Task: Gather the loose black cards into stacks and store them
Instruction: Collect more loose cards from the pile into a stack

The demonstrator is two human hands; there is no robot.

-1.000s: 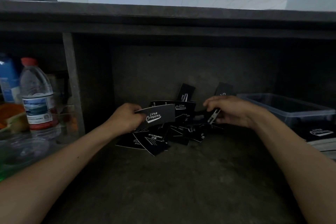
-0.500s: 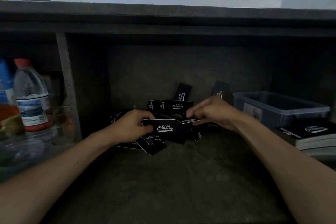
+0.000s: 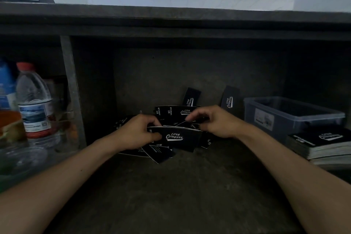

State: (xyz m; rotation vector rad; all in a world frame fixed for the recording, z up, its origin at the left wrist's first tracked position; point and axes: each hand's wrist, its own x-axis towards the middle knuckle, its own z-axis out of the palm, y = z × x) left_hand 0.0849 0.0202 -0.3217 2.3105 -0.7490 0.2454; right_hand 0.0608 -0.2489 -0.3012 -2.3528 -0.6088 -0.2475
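At frame centre, the left hand [image 3: 138,133] grips a stack of black cards [image 3: 178,138]. The right hand [image 3: 214,121] beside it pinches one card [image 3: 190,124] atop the stack. Loose cards [image 3: 161,153] lie beneath on the surface [image 3: 171,195].

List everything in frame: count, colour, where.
held stack: one, black with a white logo, in the left hand
single card: one, black, just above the held stack
loose cards: several, count unclear, black, scattered on the shelf under and behind the hands
leaning cards: two, black, upright against the back wall
stacked cards: count unclear, black tops, in front of the bin at right
bin: one, clear, right side
water bottle: one, clear with a red cap, left compartment
blue bottle: one, far left, cut off
shelf: one, dark grey
left hand: grips the held stack
right hand: appears to pinch the single card
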